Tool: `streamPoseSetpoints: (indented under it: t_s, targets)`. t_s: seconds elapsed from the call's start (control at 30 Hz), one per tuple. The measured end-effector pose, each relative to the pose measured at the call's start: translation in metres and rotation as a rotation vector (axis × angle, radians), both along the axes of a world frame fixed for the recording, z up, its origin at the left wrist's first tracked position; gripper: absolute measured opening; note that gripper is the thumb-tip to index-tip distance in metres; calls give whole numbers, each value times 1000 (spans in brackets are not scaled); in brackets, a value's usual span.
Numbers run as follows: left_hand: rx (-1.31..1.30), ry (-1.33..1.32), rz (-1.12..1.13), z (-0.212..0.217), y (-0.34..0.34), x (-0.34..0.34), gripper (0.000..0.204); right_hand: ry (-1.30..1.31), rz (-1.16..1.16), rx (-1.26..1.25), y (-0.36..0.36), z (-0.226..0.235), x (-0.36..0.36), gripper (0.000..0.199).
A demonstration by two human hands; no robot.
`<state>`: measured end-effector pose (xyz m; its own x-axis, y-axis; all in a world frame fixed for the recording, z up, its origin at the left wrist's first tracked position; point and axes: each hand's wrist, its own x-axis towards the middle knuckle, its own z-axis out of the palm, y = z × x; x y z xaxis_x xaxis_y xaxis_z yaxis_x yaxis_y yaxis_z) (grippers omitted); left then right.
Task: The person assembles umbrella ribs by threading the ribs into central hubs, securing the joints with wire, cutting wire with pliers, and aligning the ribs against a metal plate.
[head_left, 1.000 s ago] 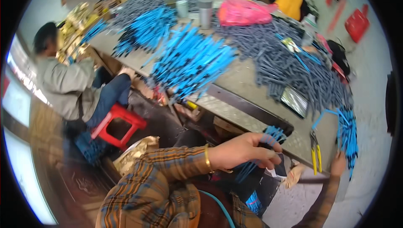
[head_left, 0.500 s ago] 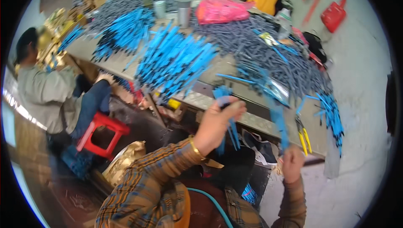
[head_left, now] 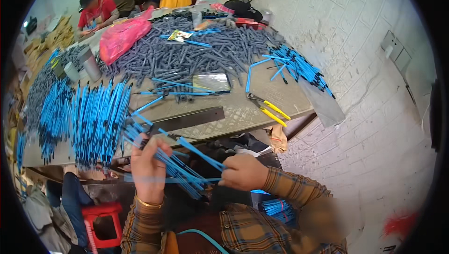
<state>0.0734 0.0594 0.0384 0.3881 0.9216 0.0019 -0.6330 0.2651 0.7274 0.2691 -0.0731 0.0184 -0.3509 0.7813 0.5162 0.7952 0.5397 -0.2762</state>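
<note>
My left hand (head_left: 148, 167) is wrapped round a loose bunch of thin blue rods with black ends (head_left: 178, 167), which slant down to the right in front of the table edge. My right hand (head_left: 244, 172) is closed on the ends of blue rods (head_left: 201, 153) that reach across toward the left hand. Some rods are smeared by motion, so how many each hand has is unclear. Beyond my hands, a dark metal bar (head_left: 189, 118) lies along the table edge. Pliers with yellow handles (head_left: 271, 110) rest on the tabletop to the right of it.
Bundled blue rods (head_left: 100, 121) fill the table's left side, and more (head_left: 301, 67) lie at right. Behind is a heap of grey tubular pieces (head_left: 187, 57) with a pink bag (head_left: 122, 41). A red stool (head_left: 103, 226) stands lower left. Other people sit at the far end.
The view has swung to the right. My right hand, formerly out by the table's right end with a blurred blue strip, is now close beside the bunch in my left hand.
</note>
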Motion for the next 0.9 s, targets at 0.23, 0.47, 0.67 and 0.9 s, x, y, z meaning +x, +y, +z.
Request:
streamPoseSetpoints:
  t_s: [0.23, 0.47, 0.67, 0.9]
  targets:
    - [-110, -244, 91, -14, 13, -5, 12, 365, 26, -126, 4, -28, -2, 16]
    - [-37, -419, -89, -22, 11, -30, 16, 261, -249, -250, 67, -1, 23, 18]
    - [-10, -315, -328, -10, -2, -49, 20, -502, -478, 3, 180, -10, 80, 15]
    - [-6, -132, -427, -5, -3, -67, 21, -602, -460, 66, 191, -11, 84, 9]
